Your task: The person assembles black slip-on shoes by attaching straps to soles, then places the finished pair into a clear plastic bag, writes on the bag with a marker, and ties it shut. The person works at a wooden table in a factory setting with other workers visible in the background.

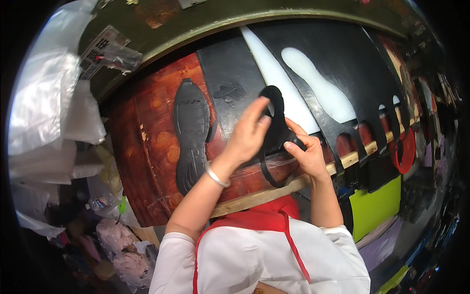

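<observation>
Over the front part of the bench, my right hand (pixel 306 153) grips a thin black sole-shaped piece (pixel 275 122), thumb on top and fingers beneath. A narrow black strip (pixel 267 171) hangs from it in a loop. My left hand (pixel 248 133), slightly blurred, has its fingers stretched out against the left side of the piece; its wrist wears a pale bangle (pixel 217 177). Left of my hands lie black soles (pixel 193 120), apparently stacked and overlapping, on the red-brown wooden board (pixel 147 132). Small black scraps (pixel 229 92) rest on a black sheet (pixel 230 61) beyond my left hand.
A larger black sheet (pixel 313 54) with a sole-shaped cut-out spans the back right, white surface (pixel 274 68) showing beside it. Clear plastic sheeting (pixel 44 98) hangs at far left. A red ring-shaped thing (pixel 405 154) and yellow-green sheet (pixel 376 203) are at right.
</observation>
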`<control>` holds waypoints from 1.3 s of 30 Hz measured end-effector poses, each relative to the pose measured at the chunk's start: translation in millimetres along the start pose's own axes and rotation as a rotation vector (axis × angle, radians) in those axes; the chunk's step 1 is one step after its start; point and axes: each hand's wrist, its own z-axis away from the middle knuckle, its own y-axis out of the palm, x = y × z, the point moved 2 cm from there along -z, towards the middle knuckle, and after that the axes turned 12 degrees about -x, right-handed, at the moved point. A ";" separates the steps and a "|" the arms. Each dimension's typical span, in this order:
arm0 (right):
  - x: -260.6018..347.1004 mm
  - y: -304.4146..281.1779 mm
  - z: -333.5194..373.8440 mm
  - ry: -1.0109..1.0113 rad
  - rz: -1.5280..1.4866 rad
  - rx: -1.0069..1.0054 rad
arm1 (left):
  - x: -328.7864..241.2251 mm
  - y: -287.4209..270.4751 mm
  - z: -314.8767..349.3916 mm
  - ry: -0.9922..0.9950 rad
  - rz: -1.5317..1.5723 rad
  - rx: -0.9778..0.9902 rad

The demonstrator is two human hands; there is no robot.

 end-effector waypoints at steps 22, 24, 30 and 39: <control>23.5 -37.3 47.9 0.245 -0.663 0.220 | -14.8 -218.9 58.1 0.045 -0.002 -0.595; 6.6 -21.4 39.0 0.204 -0.747 0.099 | 5.4 -245.3 70.1 0.262 -0.305 -0.791; -45.0 44.5 3.8 0.501 -0.316 0.062 | 80.9 -253.9 127.5 -0.129 -1.101 -0.241; -22.4 56.8 -13.8 0.171 0.292 -0.330 | 72.7 -166.3 78.6 -0.065 -0.733 -0.409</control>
